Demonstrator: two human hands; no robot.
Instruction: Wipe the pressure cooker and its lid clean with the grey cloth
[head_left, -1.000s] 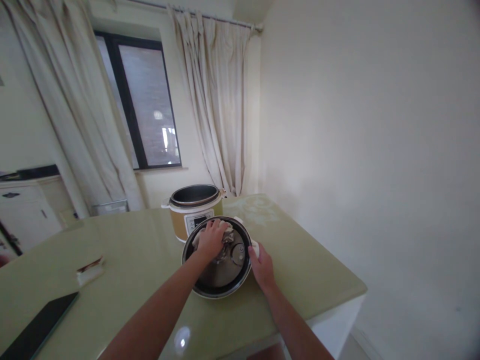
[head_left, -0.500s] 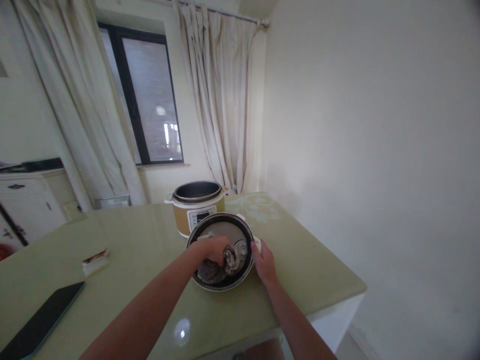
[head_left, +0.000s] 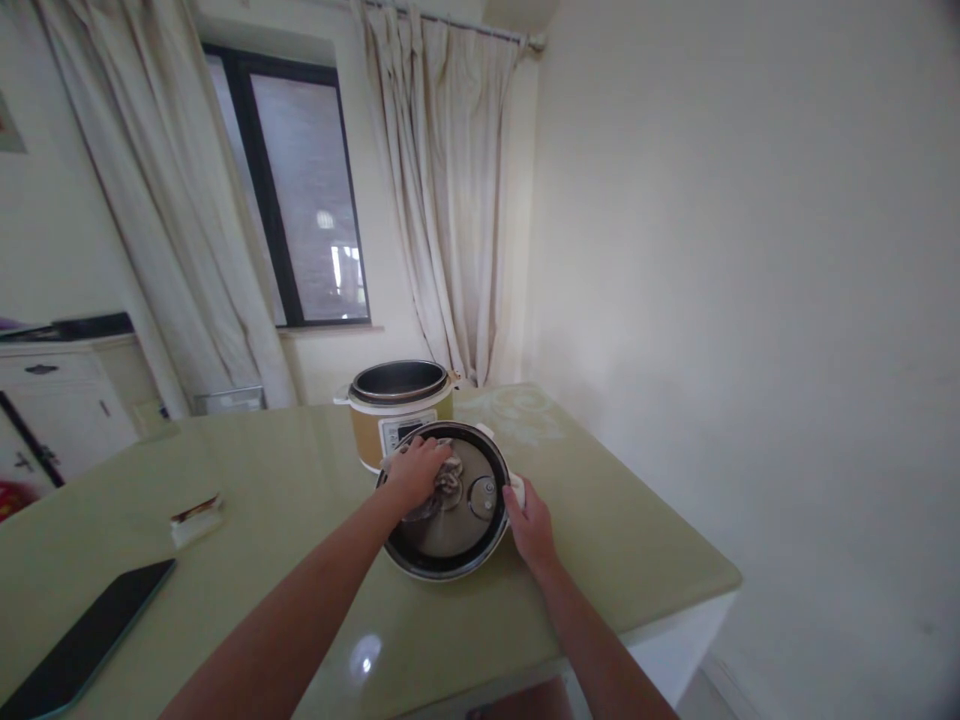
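A round pressure cooker lid [head_left: 450,545] is tilted up on the green table, its metal inner face turned toward me. My right hand [head_left: 531,520] grips the lid's white handle [head_left: 517,489] at the right rim. Bunched under the fingers of my left hand [head_left: 420,470] is a grey-brown cloth [head_left: 448,484], pressed against the upper left of the lid's inner face. Behind the lid stands the cooker body [head_left: 367,437], yellow and white with a control panel, its top uncovered and the dark inner pot [head_left: 400,378] showing.
The green tabletop [head_left: 285,480] carries a black flat tablet-like object [head_left: 90,635] at the left and a small white and brown packet [head_left: 196,520]. A plain wall [head_left: 712,300] rises to the right. Curtains [head_left: 457,200] hang behind the table.
My left hand has moved up and left across the lid with the cloth, uncovering the lower part of its metal face. My right hand keeps its hold on the handle.
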